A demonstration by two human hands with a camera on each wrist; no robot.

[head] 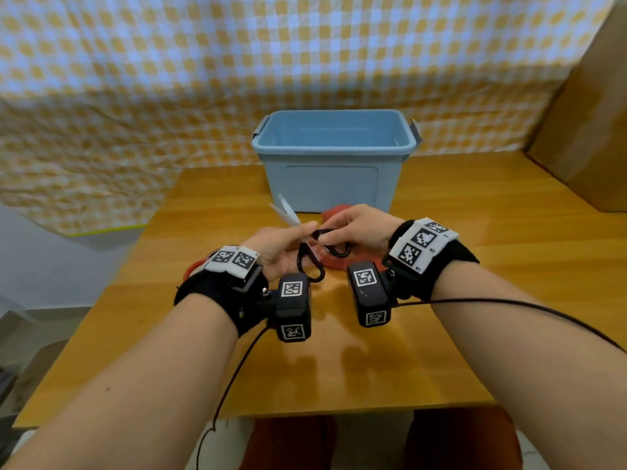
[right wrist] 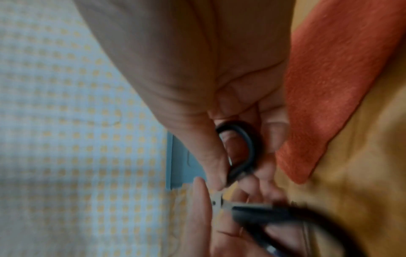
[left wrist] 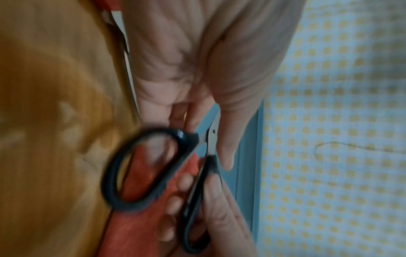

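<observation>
A pair of scissors point(head: 288, 213) with black handles and silver blades is held over the wooden table point(head: 339, 368); the blades stand apart and point up and to the left. My left hand point(head: 291, 239) pinches the scissors near the pivot point(left wrist: 212, 137), thumb on one side and fingers on the other. My right hand point(head: 346, 228) grips one handle loop point(right wrist: 250, 146). The other loop point(left wrist: 140, 167) hangs free below the hands. An orange-red cloth point(head: 336, 212) lies on the table under both hands.
An open light blue plastic bin point(head: 334, 184) stands just behind the hands. A cardboard box point(head: 593, 130) is at the far right. A checked yellow sheet point(head: 169, 79) hangs behind the table. Something red point(head: 193, 269) shows behind my left wrist.
</observation>
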